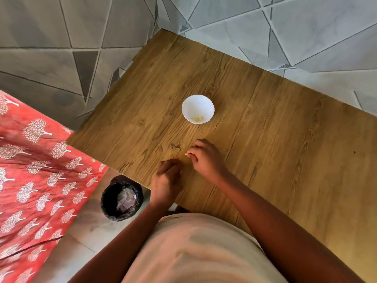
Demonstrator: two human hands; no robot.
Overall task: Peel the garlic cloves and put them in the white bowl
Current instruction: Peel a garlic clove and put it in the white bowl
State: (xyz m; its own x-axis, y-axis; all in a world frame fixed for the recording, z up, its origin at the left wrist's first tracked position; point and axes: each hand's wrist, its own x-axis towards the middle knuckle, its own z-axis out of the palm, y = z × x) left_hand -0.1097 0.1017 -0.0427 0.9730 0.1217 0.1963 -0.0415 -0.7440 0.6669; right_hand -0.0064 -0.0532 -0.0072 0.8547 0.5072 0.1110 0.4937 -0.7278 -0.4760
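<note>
We see the right hand over the wooden table, fingertips pinching a small pale garlic clove — fingers curled round it. The left hand sits just beside it at the table's near edge, fingers curled; whether it holds anything we cannot tell. Beyond the hands stands the white bowl with a few peeled cloves inside. Below the table edge — a black-lined bin.

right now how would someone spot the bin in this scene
Find the wooden table and go to its near left corner. On the floor just beside it, next to the red patterned cloth, stands the bin: round, black-lined, with crumpled paper inside.
</note>
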